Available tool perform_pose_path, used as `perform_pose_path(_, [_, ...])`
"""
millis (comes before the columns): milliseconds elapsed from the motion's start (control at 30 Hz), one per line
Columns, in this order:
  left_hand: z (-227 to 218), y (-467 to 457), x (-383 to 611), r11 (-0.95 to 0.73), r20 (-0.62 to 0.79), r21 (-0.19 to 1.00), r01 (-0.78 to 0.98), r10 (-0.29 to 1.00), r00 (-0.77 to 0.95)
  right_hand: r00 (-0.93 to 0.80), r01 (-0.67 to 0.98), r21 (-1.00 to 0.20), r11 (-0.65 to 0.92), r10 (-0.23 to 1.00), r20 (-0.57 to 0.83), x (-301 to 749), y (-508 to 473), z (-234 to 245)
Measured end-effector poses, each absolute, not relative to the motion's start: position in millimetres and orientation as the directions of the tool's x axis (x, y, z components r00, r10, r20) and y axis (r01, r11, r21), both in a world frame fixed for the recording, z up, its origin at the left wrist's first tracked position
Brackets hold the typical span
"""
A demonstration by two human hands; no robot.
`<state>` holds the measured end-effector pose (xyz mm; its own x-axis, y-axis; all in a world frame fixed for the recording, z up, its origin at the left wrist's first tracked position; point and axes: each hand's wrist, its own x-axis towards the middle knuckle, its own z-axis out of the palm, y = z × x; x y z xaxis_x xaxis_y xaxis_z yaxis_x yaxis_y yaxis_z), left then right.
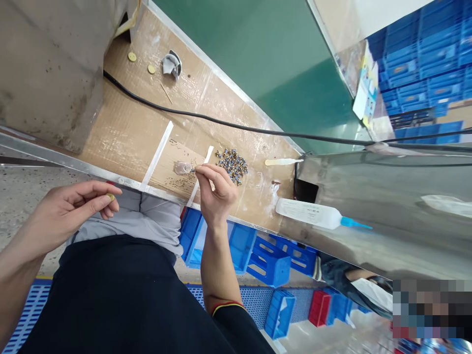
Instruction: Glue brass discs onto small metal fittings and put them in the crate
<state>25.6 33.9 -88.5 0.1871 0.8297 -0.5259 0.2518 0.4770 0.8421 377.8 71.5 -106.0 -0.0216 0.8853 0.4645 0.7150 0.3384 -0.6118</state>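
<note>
1. We are looking down at a brown desk point(118, 120); its near edge is slanting past our lap, its far edge is meeting a green panel point(239, 44), and a grey metal block point(47, 73) is bounding the left end.
2. Our left hand point(84, 209) is hovering on our side of the near edge, thumb and fingers pinching a small yellow disc point(110, 197).
3. Our right hand point(217, 191) is reaching in over that edge, fingertips pressing together on something too small to make out.
4. A clear plastic piece point(182, 168) is lying just beside those fingertips, between two white strips point(158, 155); we are not able to tell whether they are touching.
5. A pile of small metal parts point(235, 166) is sitting just beyond the right hand.
6. A black cable point(221, 122) is crossing behind the pile; between cable and near edge, left of the strips, brown surface is offering room for moving.
7. Rightward, a white bottle point(309, 214) is lying, its blue nozzle pointing away.
</note>
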Motion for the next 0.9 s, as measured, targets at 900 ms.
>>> perform_pose_path(900, [-73.2,33.4,98.3,0.333,-0.341,0.94,0.072,0.911,0.233,0.101,0.659,-0.658,0.364,0.824,0.558,353.2,45.8,-78.8])
